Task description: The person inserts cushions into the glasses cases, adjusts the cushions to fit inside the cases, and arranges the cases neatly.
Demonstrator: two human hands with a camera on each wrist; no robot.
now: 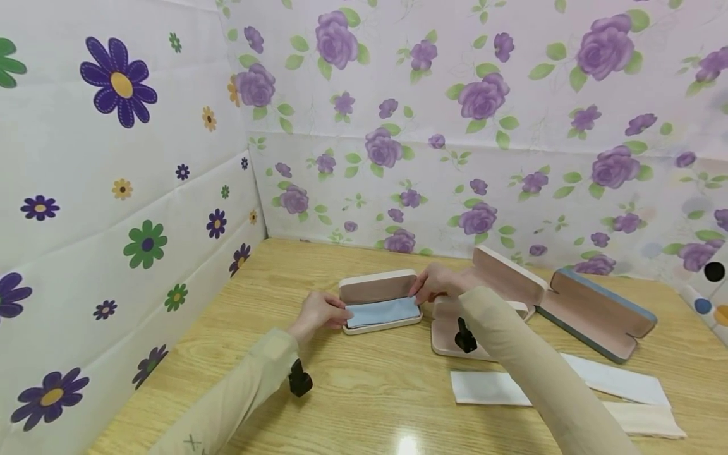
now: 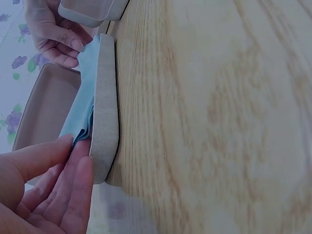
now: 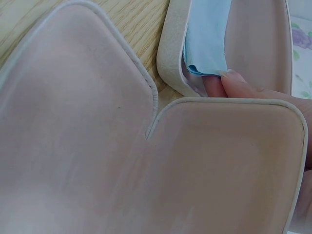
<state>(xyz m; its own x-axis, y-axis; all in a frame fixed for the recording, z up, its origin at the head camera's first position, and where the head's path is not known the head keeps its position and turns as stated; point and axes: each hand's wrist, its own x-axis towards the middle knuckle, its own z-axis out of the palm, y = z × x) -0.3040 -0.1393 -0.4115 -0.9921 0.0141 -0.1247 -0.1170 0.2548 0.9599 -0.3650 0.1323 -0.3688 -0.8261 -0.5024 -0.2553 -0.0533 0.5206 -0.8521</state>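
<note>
A folded light-blue cloth [image 1: 382, 312] lies along the lower half of an open glasses case [image 1: 382, 327] with a pale outside and pinkish lining. My left hand [image 1: 318, 313] pinches the cloth's left end between thumb and fingers. In the left wrist view, the left hand [image 2: 53, 185] has its fingertips under the folded edge of the cloth [image 2: 85, 92]. At the other end, my right hand [image 1: 436, 282] pinches the cloth's right corner. Much of the right hand [image 3: 239, 85] is hidden in the right wrist view by another open case [image 3: 73, 122].
Close to the right forearm lies the neighbouring open pale case [image 1: 446, 335]. Behind it stands another open pale case [image 1: 509, 281], touching a blue-grey open case [image 1: 597, 313]. Folded white cloths [image 1: 489, 387] and a cream cloth [image 1: 648, 419] lie at the front right. Flowered sheets [image 1: 381, 189] border the table.
</note>
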